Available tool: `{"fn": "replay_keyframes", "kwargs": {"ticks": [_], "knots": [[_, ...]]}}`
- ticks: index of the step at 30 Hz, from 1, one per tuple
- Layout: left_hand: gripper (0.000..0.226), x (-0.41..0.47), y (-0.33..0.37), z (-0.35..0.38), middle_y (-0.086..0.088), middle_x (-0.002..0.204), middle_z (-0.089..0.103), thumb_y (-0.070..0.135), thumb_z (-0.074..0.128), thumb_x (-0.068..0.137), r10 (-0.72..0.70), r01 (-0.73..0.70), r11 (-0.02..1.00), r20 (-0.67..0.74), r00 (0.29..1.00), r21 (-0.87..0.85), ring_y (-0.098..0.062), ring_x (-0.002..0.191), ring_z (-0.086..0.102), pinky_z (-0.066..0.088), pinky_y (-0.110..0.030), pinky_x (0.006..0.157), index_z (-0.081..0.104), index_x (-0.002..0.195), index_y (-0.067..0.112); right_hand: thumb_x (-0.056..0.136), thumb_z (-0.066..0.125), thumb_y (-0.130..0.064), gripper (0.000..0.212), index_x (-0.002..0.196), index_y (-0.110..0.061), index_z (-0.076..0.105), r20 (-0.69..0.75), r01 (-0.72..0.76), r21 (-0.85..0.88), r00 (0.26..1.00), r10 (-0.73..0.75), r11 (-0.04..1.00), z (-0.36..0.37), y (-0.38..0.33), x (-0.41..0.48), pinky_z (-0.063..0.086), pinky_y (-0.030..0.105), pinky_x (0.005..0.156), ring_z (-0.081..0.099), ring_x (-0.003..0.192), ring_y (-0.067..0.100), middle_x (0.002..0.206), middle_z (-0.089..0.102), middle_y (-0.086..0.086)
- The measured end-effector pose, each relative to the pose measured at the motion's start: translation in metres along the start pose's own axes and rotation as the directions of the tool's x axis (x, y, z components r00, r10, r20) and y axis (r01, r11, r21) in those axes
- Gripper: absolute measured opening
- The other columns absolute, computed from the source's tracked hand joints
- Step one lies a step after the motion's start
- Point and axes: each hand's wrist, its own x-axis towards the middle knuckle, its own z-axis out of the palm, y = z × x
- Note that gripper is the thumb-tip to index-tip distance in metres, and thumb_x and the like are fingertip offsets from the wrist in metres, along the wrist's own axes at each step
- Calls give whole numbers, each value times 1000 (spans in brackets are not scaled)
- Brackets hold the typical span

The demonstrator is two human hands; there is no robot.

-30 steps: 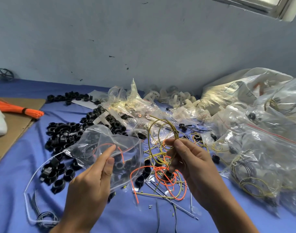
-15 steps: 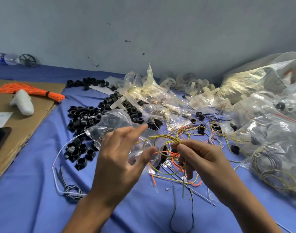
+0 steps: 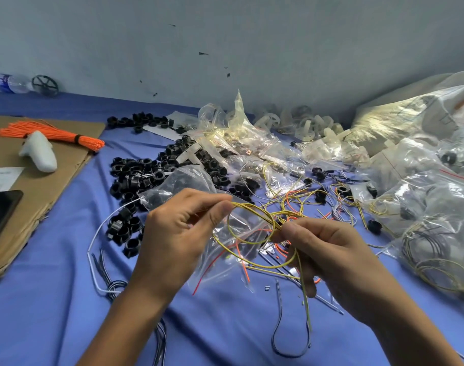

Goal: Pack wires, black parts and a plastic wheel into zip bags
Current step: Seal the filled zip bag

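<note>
My left hand (image 3: 178,233) pinches the top of a looped yellow wire (image 3: 252,241) between thumb and fingers. My right hand (image 3: 323,254) grips the same loop where its strands cross, with loose ends hanging below it. A clear zip bag (image 3: 188,180) holding an orange wire lies crumpled under and behind both hands. Black ring parts (image 3: 146,175) are heaped on the blue cloth to the left. White plastic wheels (image 3: 304,122) are piled at the back by the wall.
Loose orange and yellow wires (image 3: 299,199) tangle just beyond my hands. Filled zip bags (image 3: 423,207) stack up on the right. A cardboard sheet (image 3: 40,180) at the left carries an orange wire bundle (image 3: 54,133), a white object and a dark phone. Grey wires (image 3: 104,276) lie near left.
My left hand let go of the zip bag and came over to pinch the yellow wire loop. The view shifted left and down. My right hand kept its hold on the wire.
</note>
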Motion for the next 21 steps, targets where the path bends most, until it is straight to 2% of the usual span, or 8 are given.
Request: {"fn": "replay_keyframes", "kwargs": {"ticks": [3,6,7,9,12,15,17,21], "knots": [[12,4,-5,-6,8,78,71,34,68,91,-74,71,995,-45,996,-75,-2,67,63,48,-16,63,76,97,28,84,67,-42,28,77,-16,71,-14,-54,83,998,55,995,-1,0,-2,29,15,37,32,37,12,51,41,2],[11,9,-11,-17,5,68,68,34,65,94,-107,95,990,-112,988,-105,-3,56,57,46,-15,54,75,91,31,83,62,-41,26,75,-17,67,-19,-90,155,995,94,984,-2,1,-4,23,13,38,19,40,12,53,32,1],[11,11,-12,-20,5,68,69,36,65,94,-119,104,988,-134,984,-111,-3,56,58,46,-14,53,75,89,33,83,61,-41,26,75,-17,66,-23,-85,154,996,89,984,-3,2,-5,24,15,38,20,41,13,53,32,1],[12,13,-13,-25,3,73,71,38,63,95,-132,114,985,-147,980,-127,-4,59,60,47,-13,53,73,90,34,85,58,-41,26,75,-19,66,-34,-43,77,998,46,996,-5,2,-5,35,24,40,35,44,19,56,43,3],[12,12,-11,-22,1,79,73,36,61,97,-127,111,979,-83,988,-168,-9,66,65,50,-17,55,71,94,30,94,51,-41,31,86,-18,70,8,15,-52,1000,-14,999,-3,1,0,53,31,65,60,74,20,85,70,2],[12,10,-7,-14,0,81,74,35,60,97,-111,102,977,-41,993,-185,-10,67,66,51,-19,55,70,94,29,90,58,-50,30,106,-28,70,71,23,-99,997,-16,995,5,-5,5,55,27,79,67,98,11,108,73,-4],[11,10,-6,-12,1,82,74,33,60,97,-103,96,977,-31,994,-190,-11,67,67,51,-19,55,70,95,29,90,61,-36,28,113,-23,68,129,59,-62,990,-51,996,14,-6,6,52,22,79,68,98,11,106,74,-1],[10,9,-3,-13,1,82,75,35,61,97,-102,96,976,-23,994,-198,-13,66,68,51,-20,53,70,96,31,93,59,-22,17,103,-12,69,93,71,34,993,-73,997,25,-3,4,55,37,74,64,74,20,77,65,12]]}}
